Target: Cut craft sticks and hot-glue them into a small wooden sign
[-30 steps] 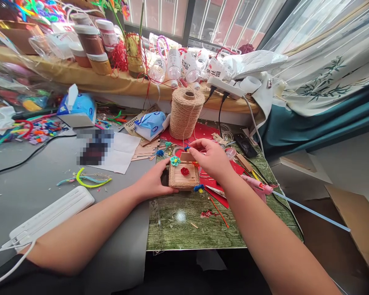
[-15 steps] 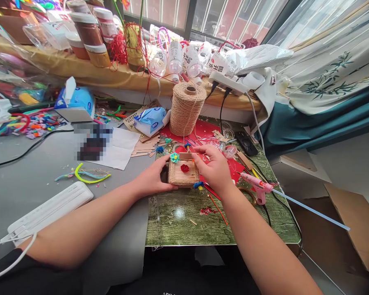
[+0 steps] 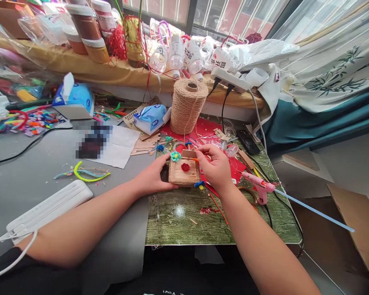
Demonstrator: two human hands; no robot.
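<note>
My right hand [image 3: 213, 166] had slid off the top of the little box [image 3: 184, 172] and pinched at its back right edge. My left hand [image 3: 153, 178] kept gripping the left side. The box barely budged on the green mat [image 3: 178, 229], just in front of the twine spool [image 3: 187, 106].

Reaches forward with both bare forearms, the left from the lower left corner, the right from the lower right, converging toward the middle. Lays the left forearm low along the tabletop [image 3: 37, 180], wrist straight. Cups the left hand [image 3: 153, 178] sideways, palm facing right, thumb stretched along the near edge of what it steadies, fingers together with tips partly hidden. Lifts the right wrist slightly and bends it downward, turning the back of the right hand [image 3: 217, 169] to the camera. Curls the right fingers [image 3: 204, 152] inward, thumb and forefinger tips pinched together at the far side. Holds both hands close, not touching.
</note>
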